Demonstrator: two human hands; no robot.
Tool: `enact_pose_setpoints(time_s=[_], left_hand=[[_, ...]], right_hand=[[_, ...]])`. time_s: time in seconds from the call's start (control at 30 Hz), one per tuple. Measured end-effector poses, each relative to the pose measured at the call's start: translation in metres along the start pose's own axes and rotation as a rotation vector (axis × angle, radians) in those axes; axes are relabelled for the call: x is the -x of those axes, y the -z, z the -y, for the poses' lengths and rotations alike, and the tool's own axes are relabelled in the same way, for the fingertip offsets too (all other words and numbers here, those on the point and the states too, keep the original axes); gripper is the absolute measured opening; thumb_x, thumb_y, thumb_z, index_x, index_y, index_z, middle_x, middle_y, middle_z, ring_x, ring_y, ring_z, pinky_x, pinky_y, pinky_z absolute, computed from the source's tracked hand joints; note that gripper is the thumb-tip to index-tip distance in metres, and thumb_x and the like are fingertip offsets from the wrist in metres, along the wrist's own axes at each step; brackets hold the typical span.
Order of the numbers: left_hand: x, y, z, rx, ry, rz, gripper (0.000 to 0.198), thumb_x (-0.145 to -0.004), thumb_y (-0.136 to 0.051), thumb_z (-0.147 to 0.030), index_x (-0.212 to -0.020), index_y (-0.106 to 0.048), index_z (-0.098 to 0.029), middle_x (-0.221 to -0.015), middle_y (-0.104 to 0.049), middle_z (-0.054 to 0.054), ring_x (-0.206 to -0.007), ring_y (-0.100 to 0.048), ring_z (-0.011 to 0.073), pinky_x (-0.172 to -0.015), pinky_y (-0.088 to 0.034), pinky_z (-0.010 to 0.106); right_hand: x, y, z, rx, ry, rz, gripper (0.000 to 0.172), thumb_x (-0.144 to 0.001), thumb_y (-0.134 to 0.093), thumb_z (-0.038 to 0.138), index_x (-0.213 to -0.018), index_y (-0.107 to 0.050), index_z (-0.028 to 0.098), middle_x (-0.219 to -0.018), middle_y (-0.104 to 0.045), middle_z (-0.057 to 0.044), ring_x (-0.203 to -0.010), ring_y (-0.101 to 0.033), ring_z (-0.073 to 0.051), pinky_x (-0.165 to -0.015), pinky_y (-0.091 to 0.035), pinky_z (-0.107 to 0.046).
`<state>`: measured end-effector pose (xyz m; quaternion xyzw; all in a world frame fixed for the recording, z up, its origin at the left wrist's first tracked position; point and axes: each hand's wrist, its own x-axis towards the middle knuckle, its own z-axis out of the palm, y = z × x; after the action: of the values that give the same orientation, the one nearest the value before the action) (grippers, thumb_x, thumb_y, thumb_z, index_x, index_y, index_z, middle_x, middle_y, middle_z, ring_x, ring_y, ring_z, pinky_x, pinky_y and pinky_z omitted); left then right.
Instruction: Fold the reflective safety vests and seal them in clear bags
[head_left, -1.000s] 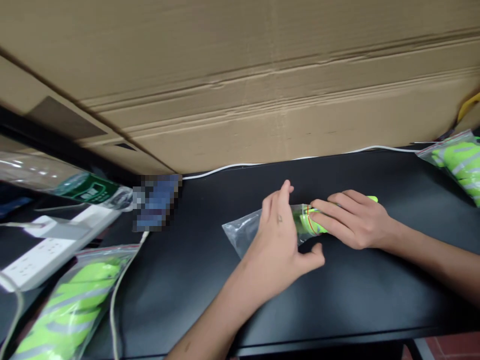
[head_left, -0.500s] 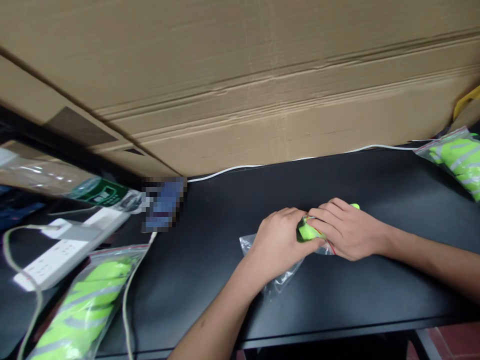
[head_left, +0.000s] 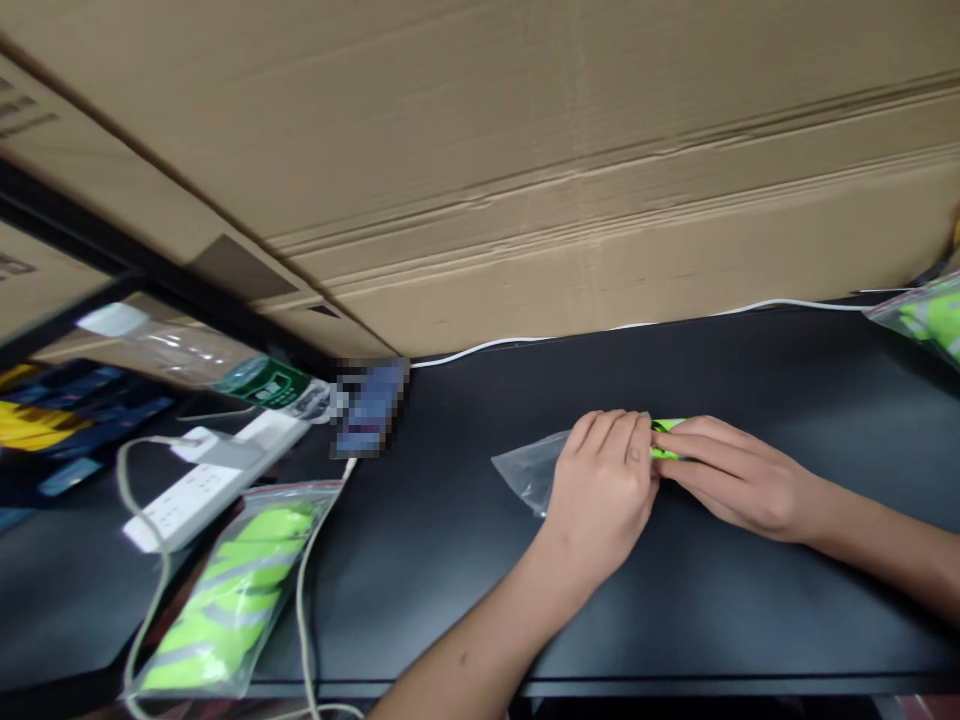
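Observation:
A clear plastic bag (head_left: 529, 470) lies on the black table (head_left: 712, 610), its closed end pointing left. My left hand (head_left: 604, 490) is curled over the bag's open end and grips it. My right hand (head_left: 731, 475) lies just to the right, fingers pressed on a rolled neon-green item (head_left: 664, 452) that it holds at the bag's mouth. Only a short strip of the green item shows between the two hands; the rest is hidden under my fingers.
A large cardboard box (head_left: 525, 170) fills the back. A filled bag of green items (head_left: 236, 590) lies at the front left, another bag of green items (head_left: 926, 318) at the far right. A white power strip (head_left: 202, 490), its cable, and a plastic bottle (head_left: 202, 355) sit at the left.
The view has shifted left. My left hand has closed over the bag's open end, and less of the green roll shows between my hands than before.

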<state>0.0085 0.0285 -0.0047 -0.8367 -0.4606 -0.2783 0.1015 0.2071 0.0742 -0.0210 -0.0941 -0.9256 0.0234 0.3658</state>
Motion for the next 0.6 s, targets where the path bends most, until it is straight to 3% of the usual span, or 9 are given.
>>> enact_pose_setpoints(time_s=[0.17,0.4,0.5,0.6], left_hand=[[0.007,-0.011,0.014,0.027,-0.051,0.003,0.020,-0.089,-0.060,-0.011,-0.106,-0.068,-0.006,-0.102,-0.076,0.011,-0.095,-0.071,0.0254,-0.088,-0.057,0.038],[0.022,-0.016,0.024,0.063,-0.130,-0.054,0.023,-0.092,-0.061,-0.016,-0.113,-0.066,-0.006,-0.109,-0.076,0.013,-0.102,-0.072,0.0263,-0.091,-0.058,0.041],[0.023,-0.019,0.025,0.074,-0.156,-0.094,0.025,-0.091,-0.062,-0.013,-0.114,-0.066,-0.005,-0.111,-0.076,0.014,-0.104,-0.072,0.0267,-0.092,-0.058,0.041],[0.022,-0.021,0.025,0.082,-0.157,-0.121,0.027,-0.090,-0.063,-0.013,-0.116,-0.065,-0.006,-0.110,-0.076,0.015,-0.104,-0.072,0.0267,-0.091,-0.058,0.041]], right_hand=[[0.017,-0.016,-0.009,-0.063,-0.012,-0.080,0.046,-0.083,-0.070,-0.002,-0.128,-0.063,0.007,-0.115,-0.072,-0.016,-0.111,-0.067,-0.025,-0.097,-0.060,-0.044],[0.039,-0.002,-0.010,-0.203,-0.220,0.081,0.047,-0.091,-0.061,0.004,-0.137,-0.055,0.011,-0.142,-0.060,-0.017,-0.132,-0.058,-0.021,-0.112,-0.051,-0.035],[0.039,-0.001,-0.011,-0.170,-0.185,0.044,0.048,-0.090,-0.062,0.002,-0.137,-0.058,0.012,-0.134,-0.067,-0.015,-0.131,-0.059,-0.021,-0.112,-0.051,-0.037],[0.036,-0.003,-0.014,-0.096,-0.146,0.025,0.049,-0.088,-0.066,0.003,-0.134,-0.061,0.016,-0.122,-0.074,-0.011,-0.134,-0.056,-0.026,-0.113,-0.049,-0.051]])
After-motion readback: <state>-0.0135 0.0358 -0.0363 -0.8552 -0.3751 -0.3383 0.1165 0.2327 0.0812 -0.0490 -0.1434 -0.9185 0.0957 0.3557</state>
